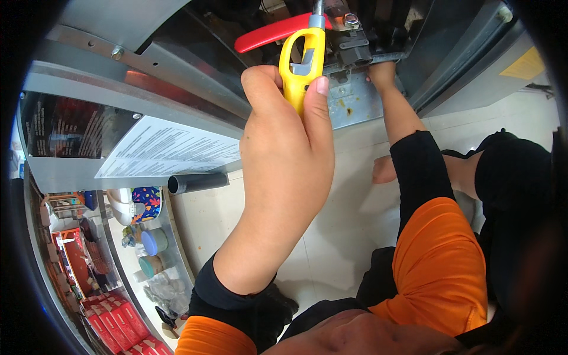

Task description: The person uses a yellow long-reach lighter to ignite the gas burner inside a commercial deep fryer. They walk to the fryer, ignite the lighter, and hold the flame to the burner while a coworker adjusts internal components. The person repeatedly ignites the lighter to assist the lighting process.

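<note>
My left hand (284, 130) is closed round the yellow handle of a utility lighter (317, 62). Its thumb lies along the handle, near a grey trigger inside the loop. The lighter's metal stem points up, into the open lower part of a metal appliance (195, 77). Just behind the lighter, a red lever handle (266, 34) runs out to the left. My right hand (383, 72) reaches into the appliance beside a metal bracket (355, 54), above a stained metal plate (349, 103). Most of its fingers are hidden by the metal parts, so their grip does not show.
A dark pipe end (198, 183) juts out below a printed sheet (165, 148) on the appliance. At left, a shelf (177, 236) bears jars and red packages (115, 322). An open metal door (485, 77) stands at right. Black cloth and bare skin (461, 174) lie nearby.
</note>
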`<state>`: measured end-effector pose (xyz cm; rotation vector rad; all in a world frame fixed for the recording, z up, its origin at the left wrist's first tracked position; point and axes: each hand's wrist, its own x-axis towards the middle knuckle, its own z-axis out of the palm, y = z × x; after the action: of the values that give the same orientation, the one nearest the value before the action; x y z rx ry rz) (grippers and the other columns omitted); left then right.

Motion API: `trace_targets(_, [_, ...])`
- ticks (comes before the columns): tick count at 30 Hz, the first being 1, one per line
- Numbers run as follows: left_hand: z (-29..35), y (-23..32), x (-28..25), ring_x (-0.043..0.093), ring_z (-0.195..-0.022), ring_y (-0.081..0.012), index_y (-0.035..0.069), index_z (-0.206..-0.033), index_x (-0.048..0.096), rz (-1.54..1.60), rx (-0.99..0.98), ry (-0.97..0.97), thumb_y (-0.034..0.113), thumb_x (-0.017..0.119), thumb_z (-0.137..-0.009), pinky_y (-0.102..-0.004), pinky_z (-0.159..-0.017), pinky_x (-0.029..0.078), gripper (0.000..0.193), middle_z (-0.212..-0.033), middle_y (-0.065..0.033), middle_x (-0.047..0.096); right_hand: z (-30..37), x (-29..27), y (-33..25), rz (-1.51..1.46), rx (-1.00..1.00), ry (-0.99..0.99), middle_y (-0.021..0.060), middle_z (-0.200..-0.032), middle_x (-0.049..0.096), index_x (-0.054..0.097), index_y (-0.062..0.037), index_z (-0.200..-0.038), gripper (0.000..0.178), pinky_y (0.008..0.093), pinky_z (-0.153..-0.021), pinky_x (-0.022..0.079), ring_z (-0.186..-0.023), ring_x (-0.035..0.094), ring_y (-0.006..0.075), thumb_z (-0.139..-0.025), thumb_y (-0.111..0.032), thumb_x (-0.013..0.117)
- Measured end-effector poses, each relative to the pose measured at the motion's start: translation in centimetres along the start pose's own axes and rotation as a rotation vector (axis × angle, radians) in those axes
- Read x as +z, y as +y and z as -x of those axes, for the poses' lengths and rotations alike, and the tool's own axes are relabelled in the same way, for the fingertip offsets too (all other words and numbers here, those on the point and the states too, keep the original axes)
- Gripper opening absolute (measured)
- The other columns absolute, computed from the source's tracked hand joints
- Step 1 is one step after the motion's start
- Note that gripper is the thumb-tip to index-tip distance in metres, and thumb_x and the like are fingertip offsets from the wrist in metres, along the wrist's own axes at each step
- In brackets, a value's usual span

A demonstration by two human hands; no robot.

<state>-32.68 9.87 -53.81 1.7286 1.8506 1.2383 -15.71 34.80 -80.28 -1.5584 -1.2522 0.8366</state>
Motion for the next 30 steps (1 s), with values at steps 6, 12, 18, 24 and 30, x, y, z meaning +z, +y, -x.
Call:
trace_targets(6, [-0.2, -0.2, 0.0, 0.063, -0.066, -0.0451, 0.000, -0.110, 0.038, -0.043, -0.032, 0.004, 0.022, 0.059, -0.101, -0.0485, -0.058, 0.048, 0.032, -0.076, -0.0248, 0.062, -0.4, 0.9, 0.6, -0.020, 0.054, 0.110, 0.0120, -0.082, 0.075, 0.073, 0.0003, -0.093, 0.019, 0.0352, -0.045, 0.057, -0.057, 0.070, 0.0241, -0.078, 0.009, 0.064])
trace_targets(12, [0.0, -0.1, 0.3, 0.063, -0.065, -0.0449, 0.000, -0.109, 0.038, -0.045, -0.038, 0.026, 0.023, 0.058, -0.101, -0.0487, -0.058, 0.048, 0.032, -0.075, -0.0243, 0.062, -0.1, 0.8, 0.4, 0.004, 0.017, 0.047, 0.0127, -0.070, 0.069, 0.067, 0.0041, -0.095, 0.012, 0.0360, -0.045, 0.052, -0.048, 0.065, 0.0227, -0.086, 0.001, 0.061])
trace_targets(18, [0.1, 0.4, 0.1, 0.064, -0.067, -0.0456, 0.000, -0.110, 0.038, -0.065, -0.058, 0.020, 0.023, 0.058, -0.101, -0.0492, -0.058, 0.048, 0.031, -0.076, -0.0254, 0.062, 1.2, 0.3, -0.7, -0.117, 0.021, 0.038, 0.0141, -0.082, 0.074, 0.071, 0.0028, -0.096, 0.019, 0.0373, -0.048, 0.056, -0.062, 0.072, 0.0253, -0.081, 0.007, 0.061])
trace_targets(24, [-0.1, 0.6, 0.2, 0.064, -0.068, -0.0464, 0.000, -0.108, 0.038, -0.119, 0.015, 0.005, 0.023, 0.058, -0.101, -0.0504, -0.060, 0.049, 0.031, -0.077, -0.0264, 0.063, -0.4, 0.7, -0.1, 0.147, -0.055, 0.071, 0.0156, -0.082, 0.074, 0.071, 0.0024, -0.097, 0.019, 0.0387, -0.049, 0.056, -0.064, 0.072, 0.0250, -0.081, 0.006, 0.061])
trace_targets(30, [0.0, 0.2, 0.3, 0.064, -0.067, -0.0462, 0.000, -0.106, 0.038, -0.110, -0.010, 0.023, 0.023, 0.057, -0.102, -0.0498, -0.059, 0.049, 0.030, -0.075, -0.0259, 0.062, 0.6, 0.6, -0.4, 0.013, -0.031, 0.040, 0.0149, -0.081, 0.074, 0.072, 0.0010, -0.094, 0.016, 0.0388, -0.050, 0.056, -0.057, 0.070, 0.0273, -0.079, 0.004, 0.066])
